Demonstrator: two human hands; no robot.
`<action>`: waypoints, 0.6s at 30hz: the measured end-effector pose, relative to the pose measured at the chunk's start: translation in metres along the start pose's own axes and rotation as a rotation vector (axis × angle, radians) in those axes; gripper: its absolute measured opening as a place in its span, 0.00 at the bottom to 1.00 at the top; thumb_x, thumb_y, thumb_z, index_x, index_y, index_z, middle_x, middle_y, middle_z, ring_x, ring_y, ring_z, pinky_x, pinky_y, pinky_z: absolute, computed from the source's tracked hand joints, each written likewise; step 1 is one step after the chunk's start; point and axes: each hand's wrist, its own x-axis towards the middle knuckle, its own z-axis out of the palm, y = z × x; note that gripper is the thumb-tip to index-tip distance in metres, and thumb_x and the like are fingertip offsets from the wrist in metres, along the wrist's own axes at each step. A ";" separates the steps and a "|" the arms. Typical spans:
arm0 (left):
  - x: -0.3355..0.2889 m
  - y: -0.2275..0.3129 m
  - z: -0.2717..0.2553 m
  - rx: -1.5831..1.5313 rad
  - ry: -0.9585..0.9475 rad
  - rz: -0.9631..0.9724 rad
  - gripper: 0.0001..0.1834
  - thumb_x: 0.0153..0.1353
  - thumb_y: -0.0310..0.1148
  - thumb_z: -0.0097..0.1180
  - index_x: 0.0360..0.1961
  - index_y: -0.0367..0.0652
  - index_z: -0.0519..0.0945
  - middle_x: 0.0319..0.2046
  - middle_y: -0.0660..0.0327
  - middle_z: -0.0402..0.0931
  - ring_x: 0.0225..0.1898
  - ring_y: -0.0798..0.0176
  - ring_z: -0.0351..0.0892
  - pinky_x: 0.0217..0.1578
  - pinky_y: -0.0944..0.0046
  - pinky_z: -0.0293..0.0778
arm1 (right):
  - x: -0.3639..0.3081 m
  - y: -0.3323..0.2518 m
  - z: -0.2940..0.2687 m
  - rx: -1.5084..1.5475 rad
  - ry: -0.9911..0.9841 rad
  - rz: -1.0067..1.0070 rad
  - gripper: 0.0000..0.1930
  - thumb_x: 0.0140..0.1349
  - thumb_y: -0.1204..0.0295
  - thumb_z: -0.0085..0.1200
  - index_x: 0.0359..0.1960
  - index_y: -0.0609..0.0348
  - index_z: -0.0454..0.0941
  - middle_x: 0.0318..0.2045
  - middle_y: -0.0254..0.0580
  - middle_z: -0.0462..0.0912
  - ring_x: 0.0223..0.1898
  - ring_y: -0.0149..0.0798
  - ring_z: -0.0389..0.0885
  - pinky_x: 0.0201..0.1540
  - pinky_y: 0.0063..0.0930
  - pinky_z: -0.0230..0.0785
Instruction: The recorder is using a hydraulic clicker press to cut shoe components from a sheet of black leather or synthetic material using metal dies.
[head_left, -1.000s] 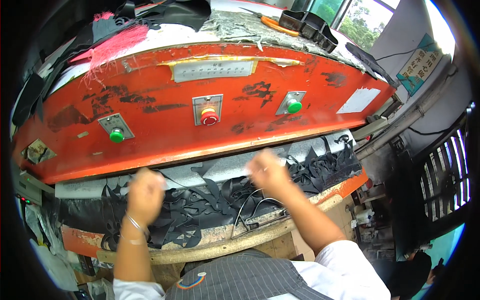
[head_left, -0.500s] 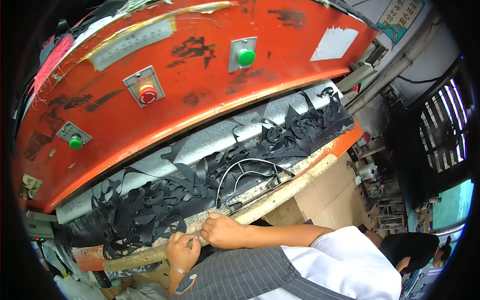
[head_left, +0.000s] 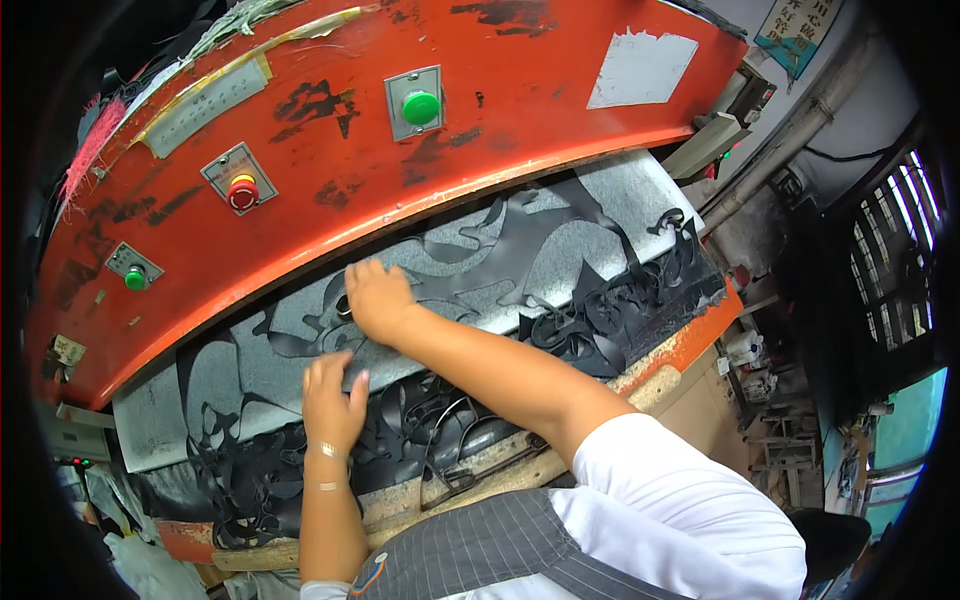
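Note:
My right hand (head_left: 378, 302) reaches over the pale grey pad (head_left: 200, 370) under the orange machine, palm down with its fingers partly spread. It touches the far-left end of a black cut-out sheet scrap (head_left: 515, 250), which lies in wide strips across the pad. Nearer to me, my left hand (head_left: 333, 408) hovers beside the pad's front edge, fingers and thumb apart. Around it are tangled black scraps (head_left: 400, 410). A bent metal strip frame, seemingly a cutting die (head_left: 428, 470), rests on the front ledge below the scraps, partly hidden among them.
The orange machine front (head_left: 330, 150) overhangs the pad and carries a green button (head_left: 420, 107), a red button (head_left: 242, 192) and another green button (head_left: 135, 278). More scraps (head_left: 600, 310) heap at the right. A worn wooden bar (head_left: 655, 388) runs along the near edge.
My hands have parted from the front ledge and reached forward, the right one onto the pad. The large black scrap now shows farther out on the pad. My view has shifted slightly.

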 end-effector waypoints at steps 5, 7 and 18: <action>0.004 -0.034 0.022 0.170 -0.084 -0.259 0.08 0.56 0.31 0.61 0.30 0.39 0.76 0.30 0.55 0.74 0.37 0.47 0.73 0.39 0.51 0.69 | -0.007 0.009 -0.038 0.348 -0.112 -0.077 0.12 0.56 0.72 0.52 0.42 0.61 0.74 0.40 0.45 0.75 0.47 0.48 0.74 0.42 0.41 0.74; 0.004 -0.026 0.018 0.107 -0.103 -0.308 0.07 0.56 0.30 0.61 0.27 0.39 0.75 0.25 0.56 0.74 0.32 0.49 0.74 0.34 0.52 0.69 | -0.012 0.058 -0.074 0.359 -0.112 0.001 0.16 0.55 0.73 0.57 0.46 0.57 0.74 0.43 0.49 0.75 0.50 0.53 0.73 0.48 0.44 0.72; 0.069 0.031 0.065 -0.123 -0.070 -0.011 0.05 0.53 0.28 0.63 0.30 0.39 0.81 0.25 0.57 0.76 0.30 0.55 0.76 0.34 0.60 0.72 | -0.083 0.228 -0.099 0.321 -0.359 0.127 0.26 0.57 0.73 0.54 0.60 0.46 0.70 0.62 0.57 0.63 0.53 0.59 0.75 0.54 0.48 0.72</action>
